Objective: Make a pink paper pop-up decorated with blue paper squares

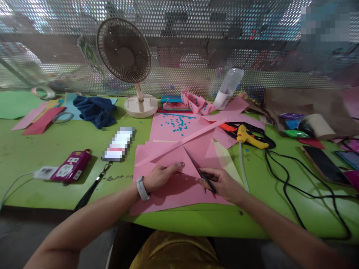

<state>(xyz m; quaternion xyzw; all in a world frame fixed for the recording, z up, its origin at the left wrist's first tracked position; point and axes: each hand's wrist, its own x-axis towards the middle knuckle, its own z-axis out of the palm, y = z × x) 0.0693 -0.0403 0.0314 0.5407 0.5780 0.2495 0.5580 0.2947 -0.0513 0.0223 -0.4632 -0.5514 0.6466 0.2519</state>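
My right hand [221,182] is closed around the handles of black scissors [199,170], whose blades point up and left into a pink paper sheet [165,190] lying on the green table [56,142]. My left hand [161,175], with a white watch on the wrist, holds a fold of that pink paper just left of the blades, fingers pinched on its edge. A long narrow pink strip [182,141] runs diagonally above the hands.
A small white desk fan [126,56] stands at the back. A yellow glue gun [248,137] and black cables [288,179] lie to the right. A magenta power strip [71,166], blue cloth [95,110], coloured papers, phones [322,164] and blue paper dots [176,123] surround the work.
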